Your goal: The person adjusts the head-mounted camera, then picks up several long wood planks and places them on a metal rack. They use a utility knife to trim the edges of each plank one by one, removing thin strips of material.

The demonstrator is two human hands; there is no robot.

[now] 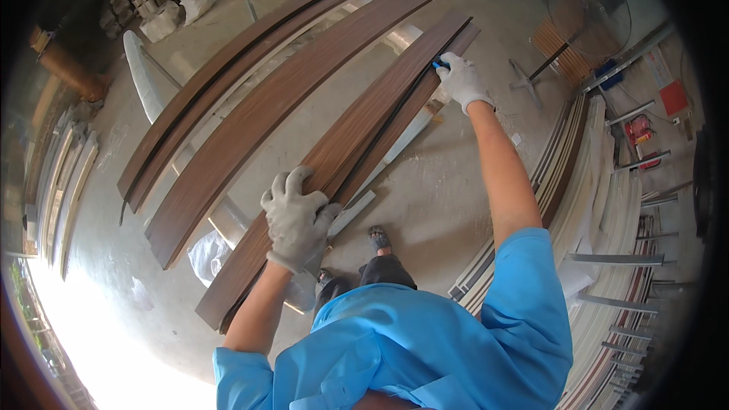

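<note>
Head view: long brown board [334, 159] slants lower-left to upper-right; left hand [296, 220] flat on it, right hand [462, 81] pinching blue tool [440, 65].

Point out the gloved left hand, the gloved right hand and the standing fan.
left hand [298, 220]: head view, back of glove.
right hand [462, 82]: head view, back of glove.
standing fan [588, 11]: head view, round grille.

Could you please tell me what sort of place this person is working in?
Probably a woodworking or panel workshop: long brown wood-grain boards lie on supports over a bare concrete floor, and stacked pale trim strips line the right side.
</note>
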